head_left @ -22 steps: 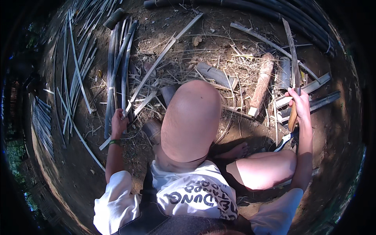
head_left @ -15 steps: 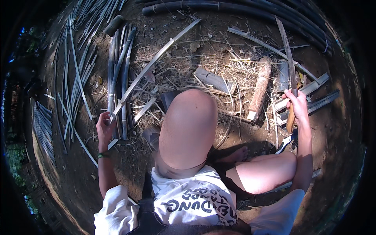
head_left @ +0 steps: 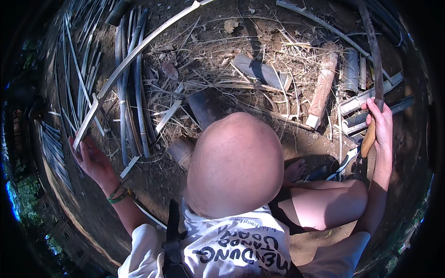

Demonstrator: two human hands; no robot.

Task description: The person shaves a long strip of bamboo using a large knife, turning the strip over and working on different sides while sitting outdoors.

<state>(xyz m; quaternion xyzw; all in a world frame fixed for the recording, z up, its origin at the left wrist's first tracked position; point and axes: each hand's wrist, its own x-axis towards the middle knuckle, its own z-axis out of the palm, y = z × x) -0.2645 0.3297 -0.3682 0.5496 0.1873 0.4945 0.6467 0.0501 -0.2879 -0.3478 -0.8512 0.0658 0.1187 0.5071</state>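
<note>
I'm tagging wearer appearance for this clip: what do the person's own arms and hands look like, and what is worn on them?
Both hands are bare, without gloves. The left hand has green bands around its wrist. Short white sleeves end at the upper arms. The right hand shows no wristwear.

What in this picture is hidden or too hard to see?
- Bamboo strip in the left hand: far end cut off by the head view's top edge.
- Right hand: its grip hides the wooden handle.
- Blade: tip lost in the dark rim.

Outdoor bamboo-splitting yard (dirt ground, bamboo strips).
</note>
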